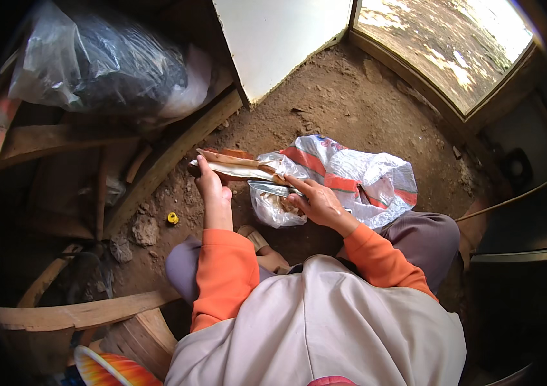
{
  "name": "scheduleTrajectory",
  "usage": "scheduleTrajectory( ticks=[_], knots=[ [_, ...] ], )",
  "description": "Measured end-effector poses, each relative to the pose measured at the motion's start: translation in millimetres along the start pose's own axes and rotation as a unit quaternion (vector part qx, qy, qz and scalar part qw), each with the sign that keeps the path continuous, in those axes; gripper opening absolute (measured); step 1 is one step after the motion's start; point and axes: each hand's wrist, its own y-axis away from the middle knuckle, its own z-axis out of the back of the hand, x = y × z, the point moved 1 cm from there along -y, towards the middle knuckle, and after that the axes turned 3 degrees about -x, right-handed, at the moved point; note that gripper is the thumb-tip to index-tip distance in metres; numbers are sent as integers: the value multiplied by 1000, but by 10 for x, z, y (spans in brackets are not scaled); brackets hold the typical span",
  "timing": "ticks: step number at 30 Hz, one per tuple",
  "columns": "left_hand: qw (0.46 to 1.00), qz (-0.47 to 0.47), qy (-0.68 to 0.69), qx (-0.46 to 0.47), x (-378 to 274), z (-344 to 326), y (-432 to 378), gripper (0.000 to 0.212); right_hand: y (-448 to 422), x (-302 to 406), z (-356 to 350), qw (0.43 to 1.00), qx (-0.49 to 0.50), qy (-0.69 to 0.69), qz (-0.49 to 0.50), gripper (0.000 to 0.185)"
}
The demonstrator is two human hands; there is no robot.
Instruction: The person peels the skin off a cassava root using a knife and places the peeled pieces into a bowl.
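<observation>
My left hand [213,190] grips the left end of a long, trough-shaped piece of plant material [234,170], pale inside and brown outside. My right hand [320,200] is closed around a knife [273,188], whose blade points left, just below that piece. The right fingertips are at or near the piece's right end; I cannot tell whether they touch it. Under the blade, a clear plastic bag [280,212] with pale brownish scraps in it rests on the ground. Beside my right hand lies a white woven sack [379,181] with red stripes, crumpled.
Bare earth floor [336,96] surrounds the work, with a yellow cap [173,218] and a stone [145,230] at left. Wooden beams [172,159] and a large plastic bag [109,67] flank the left. A white panel [288,38] stands ahead, near a doorway sill [413,77].
</observation>
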Motion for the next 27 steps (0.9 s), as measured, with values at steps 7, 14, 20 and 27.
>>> scheduleTrajectory(
  ticks=[7,14,20,27],
  knots=[
    [998,50,-21,-25,27,5,32,52,6,-53,-67,999,-40,18,2,40],
    [999,40,-9,-2,49,24,-17,52,-75,-109,-31,948,50,-254,-184,46],
    [1000,18,9,-7,39,48,-62,53,-39,-45,59,960,104,-222,-138,49],
    [999,29,2,-17,1,45,-63,55,-16,-98,5,996,54,-66,-10,48]
  ],
)
